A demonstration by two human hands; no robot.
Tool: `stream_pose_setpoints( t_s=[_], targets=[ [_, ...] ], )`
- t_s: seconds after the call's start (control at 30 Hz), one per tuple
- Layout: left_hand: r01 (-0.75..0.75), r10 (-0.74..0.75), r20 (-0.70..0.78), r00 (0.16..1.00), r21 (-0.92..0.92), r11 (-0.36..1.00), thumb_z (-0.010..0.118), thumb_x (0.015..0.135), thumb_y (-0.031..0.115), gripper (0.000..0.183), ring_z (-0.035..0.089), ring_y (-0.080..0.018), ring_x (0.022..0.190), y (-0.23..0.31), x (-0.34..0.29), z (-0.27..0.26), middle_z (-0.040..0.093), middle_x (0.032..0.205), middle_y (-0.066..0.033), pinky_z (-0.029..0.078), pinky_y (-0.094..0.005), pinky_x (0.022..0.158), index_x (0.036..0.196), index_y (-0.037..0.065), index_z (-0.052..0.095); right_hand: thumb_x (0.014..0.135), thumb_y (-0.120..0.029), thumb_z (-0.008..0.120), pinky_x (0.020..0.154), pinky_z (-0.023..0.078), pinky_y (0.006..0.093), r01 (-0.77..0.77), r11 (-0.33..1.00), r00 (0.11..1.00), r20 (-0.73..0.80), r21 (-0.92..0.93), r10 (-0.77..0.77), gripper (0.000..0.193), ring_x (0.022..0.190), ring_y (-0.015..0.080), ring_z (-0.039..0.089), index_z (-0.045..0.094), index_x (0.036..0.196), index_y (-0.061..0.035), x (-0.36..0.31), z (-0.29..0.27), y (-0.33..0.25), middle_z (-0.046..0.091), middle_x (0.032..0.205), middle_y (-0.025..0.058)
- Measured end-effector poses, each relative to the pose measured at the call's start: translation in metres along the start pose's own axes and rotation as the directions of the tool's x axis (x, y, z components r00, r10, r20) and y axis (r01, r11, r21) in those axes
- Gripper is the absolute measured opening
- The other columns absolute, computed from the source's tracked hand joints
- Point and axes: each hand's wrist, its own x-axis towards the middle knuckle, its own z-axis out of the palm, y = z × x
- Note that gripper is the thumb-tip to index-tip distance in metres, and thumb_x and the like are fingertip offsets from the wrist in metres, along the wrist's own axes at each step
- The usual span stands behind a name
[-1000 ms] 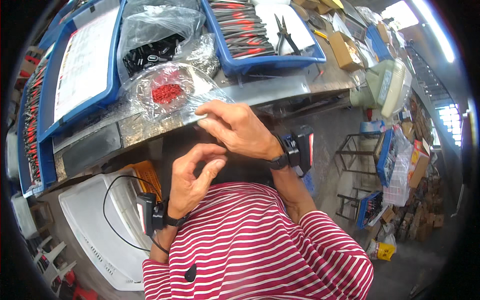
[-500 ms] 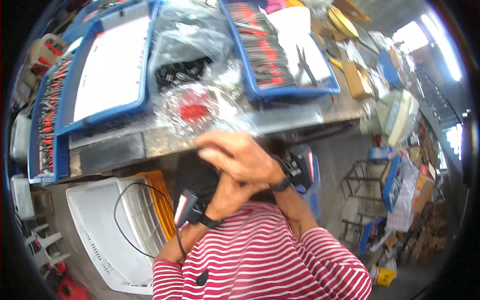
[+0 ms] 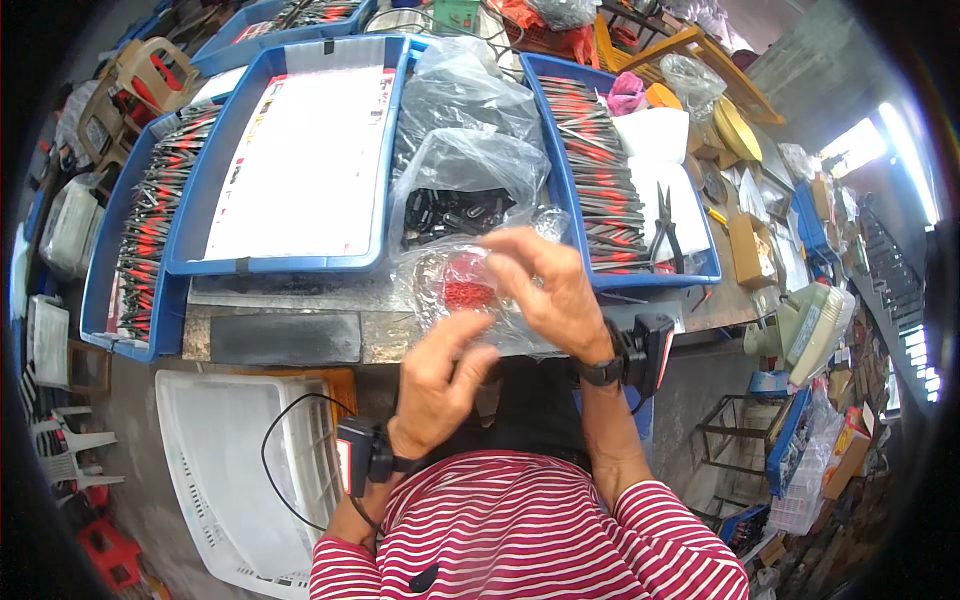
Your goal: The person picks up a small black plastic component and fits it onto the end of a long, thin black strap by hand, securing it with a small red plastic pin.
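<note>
My left hand is over the table's front edge, thumb and fingers apart with nothing visible between them. My right hand is higher and further right, fingers bent and thumb apart, and I see nothing held. It is over a clear plastic bag containing small red pieces; whether it touches the plastic I cannot tell. Just behind is a larger clear bag with small black parts at its mouth. A strapped-on device is on each wrist.
A blue tray with white sheets stands left of the bags, beside one of slim red-and-black pieces. The right tray carries similar pieces and black-handled pliers. A dark flat block lies on the table edge; a white crate is below.
My hands were together, right over left, at the table's edge. Now they are apart, with the right hand up over the bag of red pieces. The whole view has shifted too.
</note>
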Motion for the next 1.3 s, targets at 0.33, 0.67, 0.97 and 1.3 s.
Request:
stream_pose_setpoints(
  t_s=[0.33,0.67,0.97,1.3],
  targets=[
    [-0.059,0.199,-0.124,0.972,0.691,0.720,0.056,0.068,-0.004,0.039,0.048,-0.0294,0.087,-0.041,0.045,-0.018,0.047,0.096,-0.0142,0.040,-0.0376,0.076,0.107,0.001,0.053,0.079,-0.007,0.055,0.066,0.046,0.0368,0.147,0.868,0.986,0.001,-0.474,-0.166,0.012,0.076,0.0309,0.059,0.059,0.089,-0.0026,0.052,0.040,0.061,0.060,0.083,0.0133],
    [0.010,0.088,-0.184,0.979,0.474,0.880,0.057,0.071,-0.006,0.020,0.052,-0.0322,0.082,-0.049,0.017,-0.001,0.051,0.087,-0.0159,0.042,-0.0378,0.072,0.090,-0.002,0.054,0.075,-0.012,0.059,0.069,0.044,0.0421,0.078,0.775,0.993,-0.022,-0.627,-0.118,0.014,0.082,0.0333,0.055,0.051,0.084,-0.0035,0.055,0.051,0.073,0.054,0.083,0.0138],
    [0.081,0.055,-0.287,0.956,0.441,0.894,0.054,0.079,0.000,0.022,0.054,-0.0284,0.080,-0.064,0.010,-0.004,0.053,0.091,-0.0165,0.044,-0.0338,0.071,0.100,-0.002,0.053,0.081,-0.010,0.055,0.052,0.045,0.0390,0.005,0.990,0.986,-0.166,-0.138,-0.028,0.014,0.056,0.0317,0.059,0.050,0.085,0.0016,0.033,0.021,0.041,0.057,0.062,0.0173],
    [0.286,-0.176,-0.316,0.932,0.347,0.893,0.052,0.083,0.005,0.027,0.052,-0.0321,0.083,-0.068,0.007,-0.005,0.052,0.093,-0.0178,0.042,-0.0372,0.073,0.109,0.001,0.050,0.082,-0.002,0.056,0.052,0.036,0.0168,-0.179,0.923,0.983,0.107,0.340,0.151,0.019,0.061,0.0010,0.041,0.053,0.100,0.0040,-0.017,0.007,0.042,0.055,0.079,-0.0007]
  ],
)
